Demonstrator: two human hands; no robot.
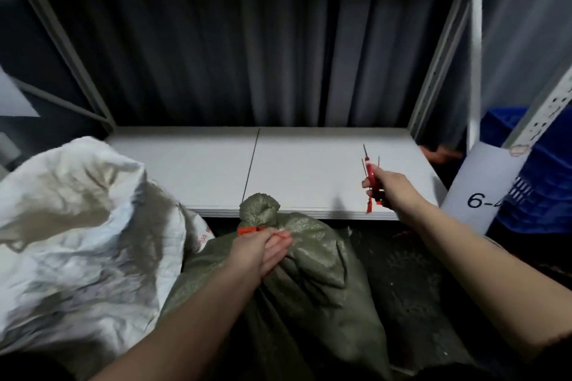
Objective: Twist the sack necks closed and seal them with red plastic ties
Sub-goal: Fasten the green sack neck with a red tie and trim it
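Already tied: green sack (297, 272), red tie (247, 230).

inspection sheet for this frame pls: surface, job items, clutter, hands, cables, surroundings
Surface: white shelf board, a seam running across it; nothing lies on its visible part.
Job's things: green sack, neck twisted, with a red tie around it; white sack to its left, top open and untied.
Clutter: nothing seen.
Hands: left hand rests on the green sack by the tie, fingers nearly straight; right hand grips a bundle of spare red ties above the shelf.
Cables: nothing seen.
Surroundings: grey curtain behind the metal rack frame; blue crate at right; white label sheet reading "6-", rest cut off.
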